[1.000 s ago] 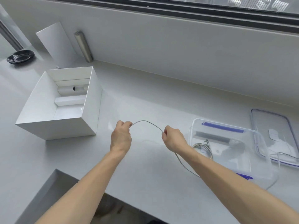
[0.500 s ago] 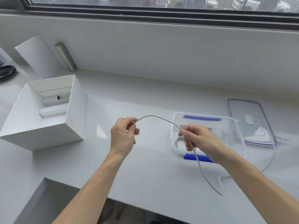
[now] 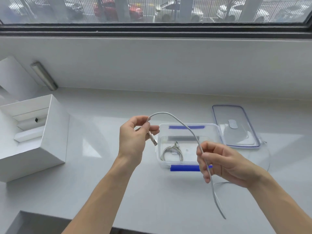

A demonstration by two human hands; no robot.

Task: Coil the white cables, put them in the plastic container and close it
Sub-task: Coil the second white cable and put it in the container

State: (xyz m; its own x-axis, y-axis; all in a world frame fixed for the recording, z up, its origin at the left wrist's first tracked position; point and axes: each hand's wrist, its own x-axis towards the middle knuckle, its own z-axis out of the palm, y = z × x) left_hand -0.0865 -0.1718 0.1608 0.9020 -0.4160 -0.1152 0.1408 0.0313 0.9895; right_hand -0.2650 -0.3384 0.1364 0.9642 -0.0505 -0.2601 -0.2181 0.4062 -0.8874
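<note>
A white cable (image 3: 181, 123) arches in the air between my two hands. My left hand (image 3: 135, 141) pinches it near its plug end, the connector pointing down by my fingers. My right hand (image 3: 221, 162) grips it farther along; the rest hangs below and trails across the counter to the right. Behind my hands stands the open clear plastic container (image 3: 189, 127) with blue clips. A coiled white cable (image 3: 171, 153) lies inside it. The clear lid (image 3: 234, 125) lies flat to the container's right.
An open white cardboard box (image 3: 33, 135) stands at the left of the grey counter (image 3: 101, 183). A metal cylinder (image 3: 43, 76) and a white panel (image 3: 13, 76) lean on the wall at back left. The counter's front edge drops off at lower left.
Both hands have risen with the cable, and my right hand has slid farther along it, away from the left. The view has tilted up, showing more window.
</note>
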